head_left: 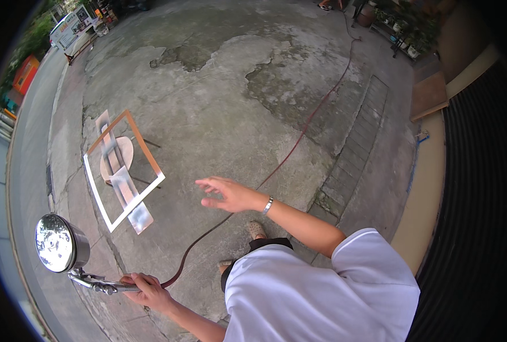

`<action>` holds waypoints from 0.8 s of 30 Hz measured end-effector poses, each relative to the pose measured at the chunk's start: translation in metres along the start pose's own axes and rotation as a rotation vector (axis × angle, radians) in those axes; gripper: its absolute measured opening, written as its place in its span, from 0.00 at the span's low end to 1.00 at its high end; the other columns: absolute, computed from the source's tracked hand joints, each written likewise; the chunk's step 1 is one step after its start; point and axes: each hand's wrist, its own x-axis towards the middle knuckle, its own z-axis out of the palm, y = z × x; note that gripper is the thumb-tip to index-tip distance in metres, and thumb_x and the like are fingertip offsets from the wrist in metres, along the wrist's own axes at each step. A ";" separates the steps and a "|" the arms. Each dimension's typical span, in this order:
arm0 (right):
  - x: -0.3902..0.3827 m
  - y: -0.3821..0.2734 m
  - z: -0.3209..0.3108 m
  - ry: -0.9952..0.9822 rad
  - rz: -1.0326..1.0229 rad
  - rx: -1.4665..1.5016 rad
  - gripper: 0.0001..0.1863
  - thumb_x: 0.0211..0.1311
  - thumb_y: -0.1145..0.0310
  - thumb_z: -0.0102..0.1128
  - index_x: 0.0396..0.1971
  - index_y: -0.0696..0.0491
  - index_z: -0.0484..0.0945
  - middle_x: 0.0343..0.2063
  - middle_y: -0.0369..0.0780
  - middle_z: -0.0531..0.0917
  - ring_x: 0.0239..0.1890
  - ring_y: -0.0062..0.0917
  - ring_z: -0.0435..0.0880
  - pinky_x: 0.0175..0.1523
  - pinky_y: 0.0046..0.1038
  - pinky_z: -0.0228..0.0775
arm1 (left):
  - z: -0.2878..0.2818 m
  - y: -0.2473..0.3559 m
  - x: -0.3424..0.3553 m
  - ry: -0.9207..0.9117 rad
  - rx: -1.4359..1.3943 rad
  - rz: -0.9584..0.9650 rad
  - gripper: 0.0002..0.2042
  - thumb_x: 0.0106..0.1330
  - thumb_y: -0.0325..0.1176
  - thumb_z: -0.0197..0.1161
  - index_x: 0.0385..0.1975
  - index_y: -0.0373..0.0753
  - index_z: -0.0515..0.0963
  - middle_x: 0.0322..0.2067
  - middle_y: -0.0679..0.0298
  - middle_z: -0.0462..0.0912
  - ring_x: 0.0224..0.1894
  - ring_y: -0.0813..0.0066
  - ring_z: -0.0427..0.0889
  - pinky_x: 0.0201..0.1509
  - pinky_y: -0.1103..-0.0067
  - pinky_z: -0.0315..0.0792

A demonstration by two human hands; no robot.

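- Your left hand (148, 289) is low in the view, with its fingers wrapped tight around the handle of a metal spray gun with a round shiny silver cup (60, 244).
- The cup sits at the left end of the gun, and its polished lid faces up toward the camera.
- A dark red hose (290, 154) leaves the gun near your left hand and runs over the ground up to the far right.
- Your right hand (226, 194) is held out in the air over the concrete, with the fingers spread apart and holding nothing; a silver bracelet (268, 206) is on its wrist.
- In front of you, to the left, a rectangular frame, partly wood-brown and partly painted white (122, 170), lies on a small round stool (118, 157), with flat grey-sprayed boards under it.
- The frame is well apart from both hands; the gun is nearer to it than your right hand.
- The ground is cracked grey concrete (219, 102).
- At the far top right stand what seem to be potted plants (404, 23), though the view there is too small to be sure.
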 end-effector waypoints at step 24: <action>0.063 -0.214 0.351 0.119 0.054 0.051 0.25 0.72 0.54 0.61 0.57 0.56 0.68 0.50 0.45 0.77 0.40 0.41 0.83 0.47 0.42 0.74 | -0.167 -0.111 -0.001 -0.409 -0.252 -0.268 0.23 0.73 0.35 0.63 0.62 0.34 0.65 0.55 0.59 0.72 0.55 0.69 0.76 0.56 0.71 0.74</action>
